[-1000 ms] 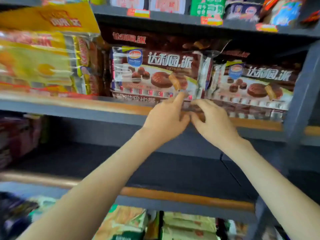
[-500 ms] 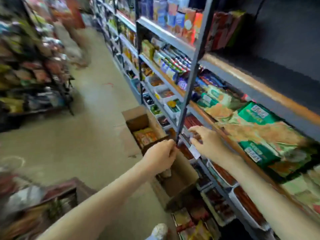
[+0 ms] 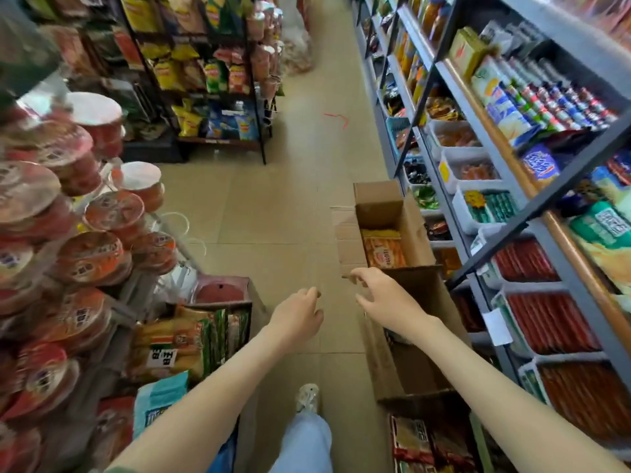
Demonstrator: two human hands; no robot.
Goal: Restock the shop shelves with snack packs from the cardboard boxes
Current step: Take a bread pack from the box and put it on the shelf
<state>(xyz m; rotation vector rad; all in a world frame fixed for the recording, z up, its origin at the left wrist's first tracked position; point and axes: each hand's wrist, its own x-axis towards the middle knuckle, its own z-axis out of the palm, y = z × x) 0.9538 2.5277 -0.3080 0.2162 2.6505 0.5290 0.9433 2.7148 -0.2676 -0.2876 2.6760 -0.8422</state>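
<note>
The tiled aisle floor [image 3: 273,206] lies bare down the middle. Open cardboard boxes [image 3: 386,213] crowd its right edge against the shelving [image 3: 532,230]; stacked noodle bowls [image 3: 85,254] and snack packs [image 3: 184,339] narrow the left edge.

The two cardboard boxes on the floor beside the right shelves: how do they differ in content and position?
The far box shows orange snack packs at its bottom; the near box looks dark inside, and I cannot make out any packs there. The far box lies further along the aisle; the near box lies just under the right hand. Both are brown, open at the top, and stand on the floor against the shelves.
</note>
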